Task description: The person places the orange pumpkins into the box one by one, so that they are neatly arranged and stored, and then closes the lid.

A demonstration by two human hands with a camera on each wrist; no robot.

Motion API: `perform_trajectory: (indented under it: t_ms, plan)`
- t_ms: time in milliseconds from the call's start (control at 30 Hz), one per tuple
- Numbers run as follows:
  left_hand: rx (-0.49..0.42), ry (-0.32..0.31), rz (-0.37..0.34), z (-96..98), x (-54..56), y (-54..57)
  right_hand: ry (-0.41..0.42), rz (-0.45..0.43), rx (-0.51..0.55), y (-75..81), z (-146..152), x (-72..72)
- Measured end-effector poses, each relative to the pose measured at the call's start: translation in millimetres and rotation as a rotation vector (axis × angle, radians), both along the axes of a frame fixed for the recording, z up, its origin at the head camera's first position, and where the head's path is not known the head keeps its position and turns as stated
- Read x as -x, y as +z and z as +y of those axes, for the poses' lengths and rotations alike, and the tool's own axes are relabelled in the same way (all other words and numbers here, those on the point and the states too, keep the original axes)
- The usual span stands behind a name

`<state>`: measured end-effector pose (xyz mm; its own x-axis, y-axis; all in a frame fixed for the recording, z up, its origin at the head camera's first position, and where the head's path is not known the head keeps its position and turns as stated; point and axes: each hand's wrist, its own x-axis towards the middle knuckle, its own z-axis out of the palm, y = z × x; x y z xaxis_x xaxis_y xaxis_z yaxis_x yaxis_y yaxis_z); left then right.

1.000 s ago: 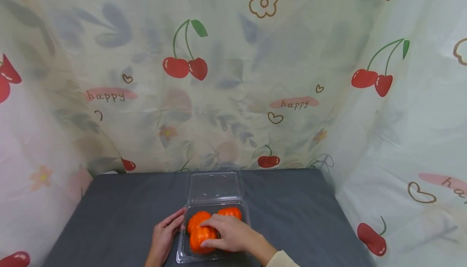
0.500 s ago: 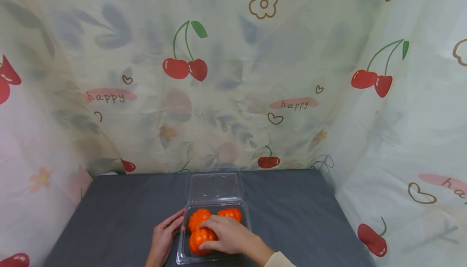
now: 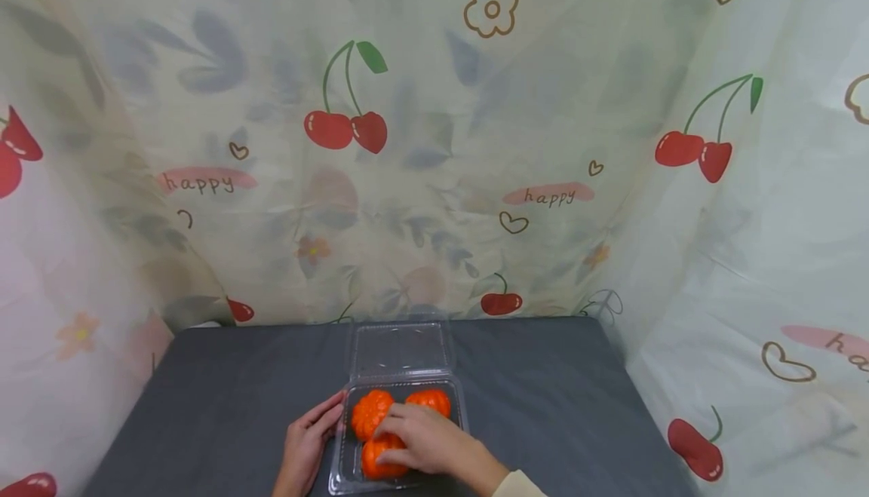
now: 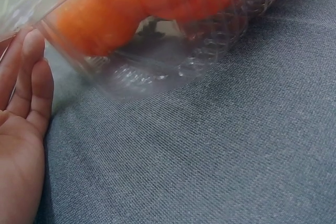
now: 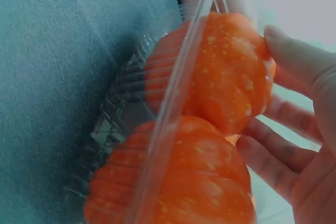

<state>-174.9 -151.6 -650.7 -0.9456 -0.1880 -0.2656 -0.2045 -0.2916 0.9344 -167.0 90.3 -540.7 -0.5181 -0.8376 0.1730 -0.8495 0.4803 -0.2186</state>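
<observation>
A clear plastic clamshell box [image 3: 342,474] lies with its lid folded back, holding several small orange pumpkins. My right hand [image 3: 434,440] grips the near-left pumpkin [image 3: 380,461], thumb on the near side and fingers on the far side. In the right wrist view, thumb and fingers surround that pumpkin [image 5: 226,72], while another pumpkin [image 5: 199,177] sits beside it. The far-left pumpkin [image 3: 370,412] and far-right pumpkin [image 3: 433,401] rest in the box. My right hand hides the near-right part. My left hand [image 3: 307,440] touches the box's left wall with extended fingers.
A dark grey cloth [image 3: 543,399] covers the table. The transparent lid [image 3: 399,350] lies flat behind the box. A printed curtain [image 3: 421,142] with cherries and flowers encloses the back and both sides.
The near-left pumpkin has shifted slightly right and toward me under my right hand, showing more of the far-left pumpkin. My left hand stays at the box's side.
</observation>
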Motion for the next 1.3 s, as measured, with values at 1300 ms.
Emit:
perform_trajectory:
  t_ms: [1300]
  plan:
    - [0.048, -0.017, -0.045, 0.3, -0.4, 3.0, -0.485, -0.179, 0.394, -15.4, 61.4, 42.9]
